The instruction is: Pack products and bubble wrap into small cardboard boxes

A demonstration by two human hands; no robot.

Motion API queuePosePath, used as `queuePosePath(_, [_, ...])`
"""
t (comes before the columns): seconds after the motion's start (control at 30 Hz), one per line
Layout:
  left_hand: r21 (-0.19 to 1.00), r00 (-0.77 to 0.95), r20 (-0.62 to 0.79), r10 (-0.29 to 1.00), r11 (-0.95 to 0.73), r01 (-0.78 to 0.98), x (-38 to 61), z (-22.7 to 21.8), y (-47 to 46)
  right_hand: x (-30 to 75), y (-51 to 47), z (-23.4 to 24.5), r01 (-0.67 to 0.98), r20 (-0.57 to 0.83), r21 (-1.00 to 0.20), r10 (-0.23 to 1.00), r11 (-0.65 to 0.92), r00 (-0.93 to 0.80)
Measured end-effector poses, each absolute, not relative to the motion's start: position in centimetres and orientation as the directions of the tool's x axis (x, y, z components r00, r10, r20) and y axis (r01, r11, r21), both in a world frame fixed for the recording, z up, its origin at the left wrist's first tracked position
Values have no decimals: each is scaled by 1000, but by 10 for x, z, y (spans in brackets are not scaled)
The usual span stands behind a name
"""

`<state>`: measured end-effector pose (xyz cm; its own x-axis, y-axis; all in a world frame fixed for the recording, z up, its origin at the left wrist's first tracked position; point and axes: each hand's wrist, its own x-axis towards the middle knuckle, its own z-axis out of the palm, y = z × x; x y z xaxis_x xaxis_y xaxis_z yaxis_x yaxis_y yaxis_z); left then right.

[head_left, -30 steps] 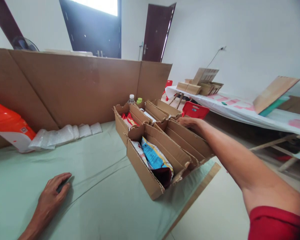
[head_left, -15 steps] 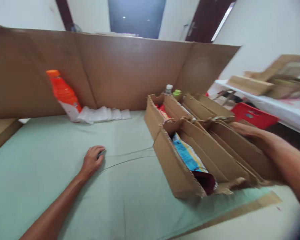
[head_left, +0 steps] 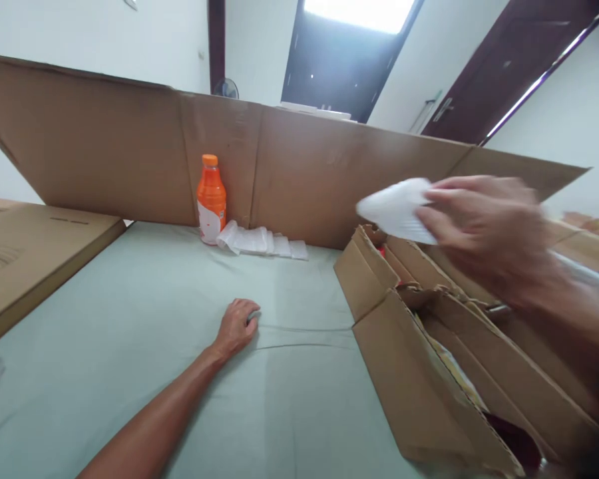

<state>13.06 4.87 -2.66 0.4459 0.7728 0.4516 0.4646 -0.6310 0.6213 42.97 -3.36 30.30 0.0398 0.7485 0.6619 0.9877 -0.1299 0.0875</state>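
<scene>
My right hand (head_left: 484, 229) is raised above the row of open cardboard boxes (head_left: 419, 372) and pinches a white flat packet (head_left: 397, 209); the hand is blurred by motion. My left hand (head_left: 237, 326) rests palm down on the pale green table cover (head_left: 144, 319), fingers curled over a small dark thing that I cannot make out. The nearest box shows a dark red packet at its near end.
A tall cardboard screen (head_left: 289, 173) stands along the back of the table. An orange bottle (head_left: 211, 198) and a strip of white bubble wrap (head_left: 262, 241) lie against it. A flat cardboard box (head_left: 24, 246) sits at the left. Dark doors lie behind.
My right hand has come up out of the far boxes holding a white packet. The view has swung left. My left hand has stayed on the cover.
</scene>
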Motion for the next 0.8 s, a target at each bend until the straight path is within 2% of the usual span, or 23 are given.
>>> queuePosePath(0.07, [639, 439, 451, 777, -625, 449, 131, -28, 50, 379, 15, 287, 989, 669, 149, 737, -14, -91])
queuePosePath(0.13, [655, 432, 448, 783, -616, 437, 132, -29, 50, 334, 63, 258, 987, 581, 162, 806, 20, -112])
queuePosePath(0.17, [663, 427, 445, 787, -610, 433, 133, -30, 50, 316, 83, 239, 983, 457, 172, 879, 62, -136])
queuePosePath(0.23, [678, 416, 439, 797, -597, 428, 134, -31, 51, 288, 109, 200, 960, 84, 170, 967, 224, -240])
queuePosePath(0.3, [690, 406, 432, 806, -585, 426, 135, -31, 52, 271, 115, 167, 926, -178, 118, 925, 360, -337])
queuePosePath(0.33, [695, 402, 429, 809, -580, 426, 135, -32, 52, 266, 110, 155, 911, -243, 89, 896, 403, -372])
queuePosePath(0.43, [701, 401, 420, 814, -572, 426, 133, -32, 52, 262, 74, 146, 880, -339, -11, 826, 475, -451])
queuePosePath(0.57, [694, 426, 423, 800, -588, 415, 126, -32, 46, 281, 11, 177, 812, -480, -259, 660, 523, -578])
queuePosePath(0.6, [690, 429, 428, 796, -594, 413, 124, -32, 46, 293, 0, 190, 812, -492, -316, 647, 491, -583])
queuePosePath(0.67, [680, 439, 436, 786, -607, 411, 122, -32, 46, 330, -18, 219, 841, -426, -392, 737, 372, -525])
queuePosePath(0.73, [668, 452, 442, 775, -621, 411, 120, -32, 48, 385, -33, 248, 882, -235, -411, 908, 230, -346])
queuePosePath(0.8, [654, 459, 446, 768, -630, 418, 119, -33, 48, 452, -48, 272, 928, 34, -367, 998, 58, -49])
